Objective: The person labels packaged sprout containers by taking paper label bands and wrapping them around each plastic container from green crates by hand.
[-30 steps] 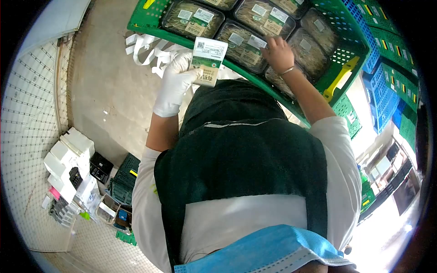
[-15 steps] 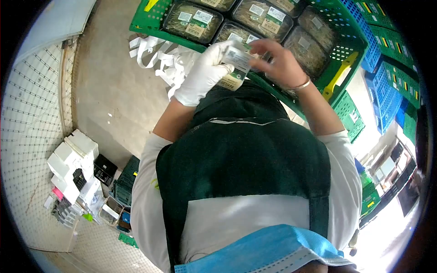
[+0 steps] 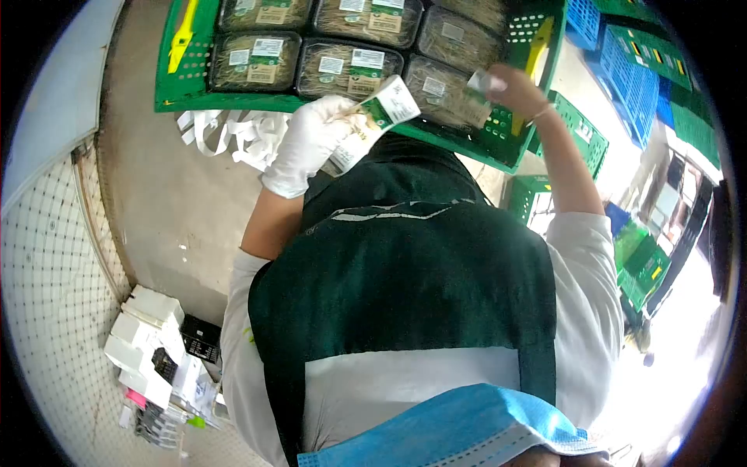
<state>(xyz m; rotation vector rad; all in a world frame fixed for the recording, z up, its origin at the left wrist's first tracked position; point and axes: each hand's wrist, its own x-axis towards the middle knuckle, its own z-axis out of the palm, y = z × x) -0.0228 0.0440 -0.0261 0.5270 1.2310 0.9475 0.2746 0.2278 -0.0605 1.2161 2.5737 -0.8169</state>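
Observation:
My left hand (image 3: 313, 140), in a white glove, is closed on a stack of printed labels (image 3: 373, 124) in front of the crate's near side. My bare right hand (image 3: 513, 89) is closed on a single label (image 3: 481, 81), blurred by motion, above the right part of the green crate (image 3: 303, 103). Black trays under clear film stand in rows in the crate. A tray (image 3: 350, 70) near the stack carries a white sticker and a green-and-tan label. Beside it, the tray nearest my right hand (image 3: 436, 89) shows only a small white sticker.
White straps (image 3: 241, 136) hang below the crate's near edge at the left. Yellow handles (image 3: 181, 39) sit at the crate's ends. Green and blue crates (image 3: 630, 86) are stacked at the right. White boxes (image 3: 148, 335) stand on the floor at lower left.
The view has shifted right over the crate. My right hand has moved away from the stack towards the right-hand trays, now with a label. My left hand still holds the stack, now tilted.

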